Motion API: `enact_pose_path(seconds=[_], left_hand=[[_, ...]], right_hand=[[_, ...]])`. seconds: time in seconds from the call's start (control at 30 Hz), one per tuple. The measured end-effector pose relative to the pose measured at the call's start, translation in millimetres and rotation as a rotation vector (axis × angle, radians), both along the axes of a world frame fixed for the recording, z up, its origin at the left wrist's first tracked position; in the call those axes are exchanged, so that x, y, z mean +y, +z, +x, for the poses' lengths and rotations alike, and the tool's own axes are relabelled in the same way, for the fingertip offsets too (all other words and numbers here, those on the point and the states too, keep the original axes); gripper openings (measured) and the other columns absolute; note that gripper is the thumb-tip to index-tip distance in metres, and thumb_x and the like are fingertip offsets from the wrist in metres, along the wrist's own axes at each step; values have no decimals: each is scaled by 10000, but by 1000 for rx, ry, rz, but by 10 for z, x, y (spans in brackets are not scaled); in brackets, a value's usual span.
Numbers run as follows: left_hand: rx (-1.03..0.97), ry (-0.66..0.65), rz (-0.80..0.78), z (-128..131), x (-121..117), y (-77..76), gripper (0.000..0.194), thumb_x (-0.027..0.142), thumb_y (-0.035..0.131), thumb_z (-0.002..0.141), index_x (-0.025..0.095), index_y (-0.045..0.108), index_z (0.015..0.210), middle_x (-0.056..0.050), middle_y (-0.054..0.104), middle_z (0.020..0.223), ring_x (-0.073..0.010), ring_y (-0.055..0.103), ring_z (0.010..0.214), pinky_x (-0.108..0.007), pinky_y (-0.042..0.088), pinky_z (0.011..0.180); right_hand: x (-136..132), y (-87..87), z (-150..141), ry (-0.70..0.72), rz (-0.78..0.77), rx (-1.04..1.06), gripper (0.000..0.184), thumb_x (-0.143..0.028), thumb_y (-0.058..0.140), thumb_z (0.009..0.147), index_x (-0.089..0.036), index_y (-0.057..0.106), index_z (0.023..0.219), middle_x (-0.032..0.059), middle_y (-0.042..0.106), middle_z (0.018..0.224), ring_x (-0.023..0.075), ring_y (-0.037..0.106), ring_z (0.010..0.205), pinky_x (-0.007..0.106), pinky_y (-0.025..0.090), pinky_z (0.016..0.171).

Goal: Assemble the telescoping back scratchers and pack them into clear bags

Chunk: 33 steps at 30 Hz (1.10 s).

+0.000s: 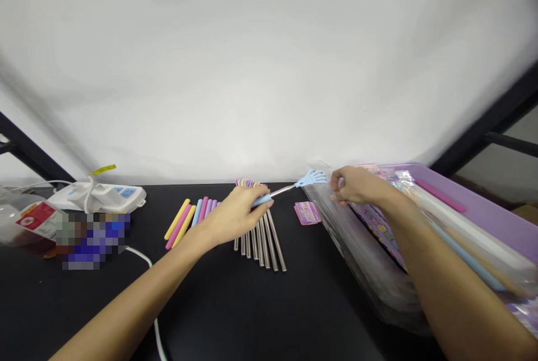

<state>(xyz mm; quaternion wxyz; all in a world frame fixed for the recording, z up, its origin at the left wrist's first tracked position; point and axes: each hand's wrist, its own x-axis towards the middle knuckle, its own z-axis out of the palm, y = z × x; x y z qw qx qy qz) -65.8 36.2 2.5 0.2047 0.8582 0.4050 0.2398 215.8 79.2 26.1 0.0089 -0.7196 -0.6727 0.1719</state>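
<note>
My left hand is closed around the light blue handle of a telescopic back scratcher. Its metal rod points right and ends in a light blue hand-shaped head, which lies over the top of a stack of clear plastic bags. Just right of that head, my right hand has its fingers curled in at the bags' upper edge; whether it grips a bag is hard to make out. Beneath my left hand lie several metal rods in a row. Several coloured handle tubes lie to the left, partly covered by my arm.
Small pink printed cards lie between the rods and the bags. On the right, a purple bin holds bagged back scratchers. A white power strip, its cable and a plastic bottle occupy the left. A white wall stands behind.
</note>
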Motion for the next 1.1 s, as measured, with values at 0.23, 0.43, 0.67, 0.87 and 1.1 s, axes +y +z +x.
enact_pose_path(seconds=[0.23,0.43,0.67,0.87,1.1], left_hand=[[5,-18,2,6,-1,-1,208,274,424,974,179,599,912,31,531,722,-107,445,633,-255,347,618],[11,-14,-1,15,-12,14,212,257,423,969,175,614,927,20,551,738,-114,463,645,-254,353,616],[18,-16,7,11,2,-7,219,256,424,971,180,630,963,10,591,774,-119,477,651,-260,371,639],[27,-11,17,-1,6,-19,223,258,428,974,183,637,984,7,606,794,-122,493,671,-273,379,665],[-270,-85,-335,47,-22,43,290,402,468,976,169,635,928,-20,645,869,-126,592,767,-272,502,715]], right_hand=[[34,-43,45,17,-11,23,188,-79,589,635,-191,590,786,3,701,603,148,623,592,230,397,524],[36,-52,46,29,11,-26,214,-89,585,610,-191,617,794,0,696,610,157,631,594,235,398,527],[28,-85,-67,-1,144,-186,164,-257,661,640,-205,635,793,70,710,793,224,660,753,275,400,568],[24,-78,-78,-18,106,-218,216,-169,641,611,-195,651,826,91,721,836,226,673,770,277,414,570],[-206,333,-198,-61,191,90,196,-170,643,631,-207,666,822,13,721,708,172,638,589,264,441,532]])
